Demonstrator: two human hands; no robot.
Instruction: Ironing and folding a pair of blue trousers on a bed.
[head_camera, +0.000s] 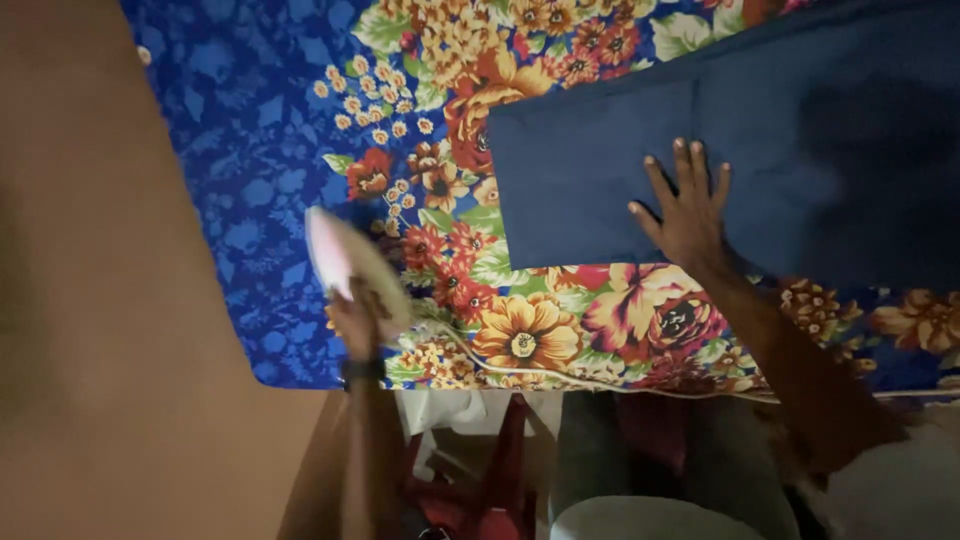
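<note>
Fingers of the right hand (688, 212) spread flat on the folded navy cloth (720, 170) atop the floral sheet (300, 130). The left hand (356, 322) grips a blurred pink iron (345, 262), its cord (560, 376) trailing along the sheet's edge.

Probably a home: a flowered blue cloth (300, 130) as ironing surface, a pale iron (345, 262), laundry (470, 470) heaped below.

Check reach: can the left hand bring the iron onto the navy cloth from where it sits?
Probably yes. The left hand grips the iron on the floral sheet; only flat sheet lies between it and the navy cloth, which the right hand presses flat.
</note>
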